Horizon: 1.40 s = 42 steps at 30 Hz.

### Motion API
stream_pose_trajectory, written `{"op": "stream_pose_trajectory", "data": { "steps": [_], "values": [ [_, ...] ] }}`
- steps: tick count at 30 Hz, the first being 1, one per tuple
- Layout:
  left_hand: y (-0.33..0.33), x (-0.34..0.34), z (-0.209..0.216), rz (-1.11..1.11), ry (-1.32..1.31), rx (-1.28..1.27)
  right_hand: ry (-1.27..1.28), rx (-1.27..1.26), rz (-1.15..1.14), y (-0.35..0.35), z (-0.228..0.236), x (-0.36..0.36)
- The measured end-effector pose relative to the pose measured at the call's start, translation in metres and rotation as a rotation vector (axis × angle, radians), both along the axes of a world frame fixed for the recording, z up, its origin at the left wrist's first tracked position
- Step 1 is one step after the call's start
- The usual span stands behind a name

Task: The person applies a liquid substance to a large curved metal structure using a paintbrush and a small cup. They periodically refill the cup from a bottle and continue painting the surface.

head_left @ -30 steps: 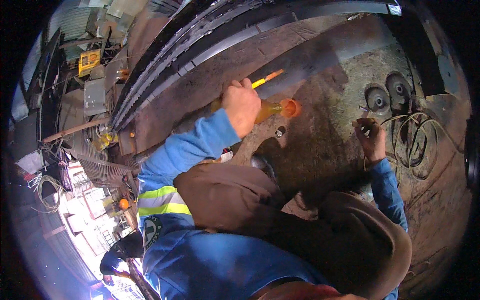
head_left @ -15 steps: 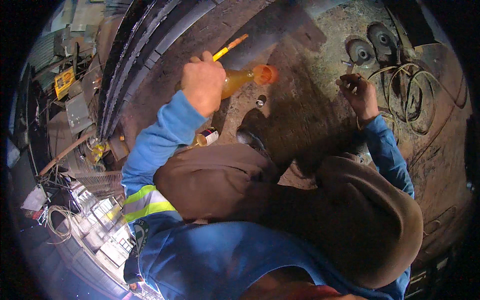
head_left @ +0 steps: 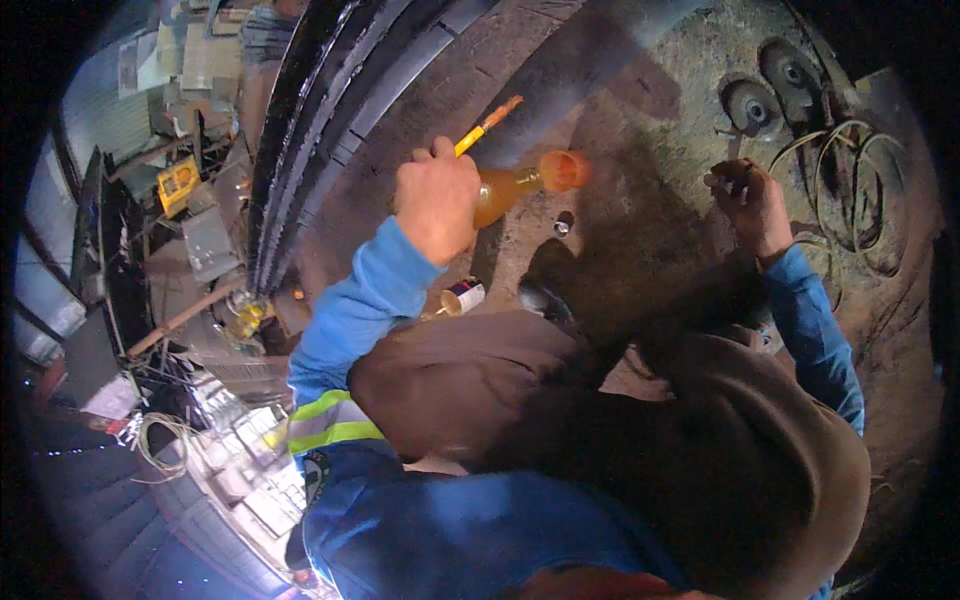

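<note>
My left hand (head_left: 437,203) is closed around an amber bottle (head_left: 496,196) lying on its side. Its neck points right, to the mouth of an orange cup (head_left: 566,170); whether they touch I cannot tell. From the same grip a yellow-handled paintbrush (head_left: 470,139) sticks out, its bristle end stained orange. Off to the right, my right hand (head_left: 752,208) is half in shadow with thumb and fingers drawn together; what lies between them is too dark to make out. Near my left knee a small open can (head_left: 463,296) with a dark label rests on its side.
A small metal piece (head_left: 563,224) lies below the cup. Two round discs (head_left: 752,107) and a coiled cable (head_left: 850,200) are at the right. Curved dark metal plates (head_left: 330,130) rise at the left, with scrap and a yellow box (head_left: 179,186) beyond.
The whole scene has shifted right and slightly down as my head turned. Both hands keep nearly the same pose, and the bottle and brush stay in my left hand.
</note>
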<state>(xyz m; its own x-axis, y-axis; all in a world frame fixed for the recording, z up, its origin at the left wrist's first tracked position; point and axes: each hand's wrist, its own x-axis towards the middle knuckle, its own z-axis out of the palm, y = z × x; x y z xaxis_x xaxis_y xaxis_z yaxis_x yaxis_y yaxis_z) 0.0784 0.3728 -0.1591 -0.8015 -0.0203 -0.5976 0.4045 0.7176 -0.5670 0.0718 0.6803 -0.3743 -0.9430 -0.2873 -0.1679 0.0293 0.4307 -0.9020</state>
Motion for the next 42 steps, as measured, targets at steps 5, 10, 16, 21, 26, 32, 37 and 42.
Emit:
{"op": "stream_pose_trajectory", "data": {
  "steps": [5, 10, 16, 21, 26, 32, 37, 42],
  "values": [
    [0.007, -0.004, -0.003, 0.014, -0.032, -0.014, -0.039, -0.004, -0.002, 0.006, -0.002, 0.008],
    [0.017, -0.008, 0.000, 0.049, -0.050, -0.022, -0.001, -0.057, 0.015, 0.010, 0.001, 0.010],
    [0.022, -0.012, 0.001, 0.095, -0.085, -0.040, -0.021, -0.093, -0.005, 0.010, -0.007, 0.013],
    [0.018, -0.011, -0.001, 0.058, -0.066, -0.030, -0.003, -0.040, 0.012, 0.012, 0.000, 0.011],
    [0.018, -0.011, -0.002, 0.060, -0.075, -0.029, -0.002, -0.046, 0.026, 0.013, -0.004, 0.012],
    [0.015, -0.007, -0.001, 0.052, -0.059, -0.011, -0.012, -0.069, 0.004, 0.009, -0.004, 0.012],
    [0.007, -0.005, -0.002, 0.038, -0.049, 0.015, -0.061, -0.039, 0.023, 0.007, 0.004, 0.012],
    [0.008, -0.009, 0.000, 0.060, -0.058, 0.007, -0.048, -0.047, 0.017, 0.008, -0.004, 0.012]
  ]
}}
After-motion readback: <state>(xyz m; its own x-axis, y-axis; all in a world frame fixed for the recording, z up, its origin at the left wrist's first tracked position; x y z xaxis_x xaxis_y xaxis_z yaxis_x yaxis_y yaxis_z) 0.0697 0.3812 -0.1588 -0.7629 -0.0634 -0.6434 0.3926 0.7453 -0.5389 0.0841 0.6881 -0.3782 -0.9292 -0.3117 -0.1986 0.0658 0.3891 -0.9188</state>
